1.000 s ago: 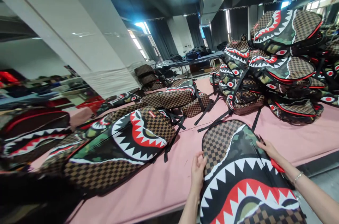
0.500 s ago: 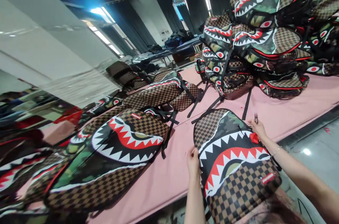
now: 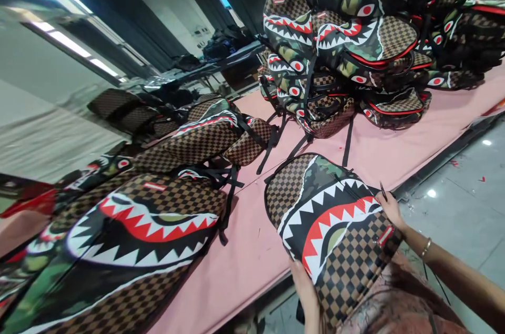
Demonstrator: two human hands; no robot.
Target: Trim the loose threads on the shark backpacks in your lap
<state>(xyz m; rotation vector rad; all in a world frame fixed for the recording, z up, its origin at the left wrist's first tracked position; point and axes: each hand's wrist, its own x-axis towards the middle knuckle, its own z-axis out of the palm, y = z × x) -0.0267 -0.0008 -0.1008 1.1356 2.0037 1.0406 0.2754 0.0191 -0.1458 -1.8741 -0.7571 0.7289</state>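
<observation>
A checkered backpack (image 3: 347, 234) with a red-and-white shark mouth and a camouflage patch lies tilted at the table's front edge, its lower end by my lap. Its left side is held by my left hand (image 3: 305, 284), whose fingertips go partly under the edge. My right hand (image 3: 390, 210) grips the right side near the red label, and a small dark pointed tool (image 3: 382, 190) sticks up from its fingers.
On the pink table (image 3: 252, 229), a large shark backpack (image 3: 158, 229) lies at the left, with more bags behind it. A high pile of similar backpacks (image 3: 343, 60) stands at the back right. Black straps trail across the cloth.
The view has swung right. The held backpack has turned, and my left hand has slid lower along its side. A red piece near my right hand no longer shows.
</observation>
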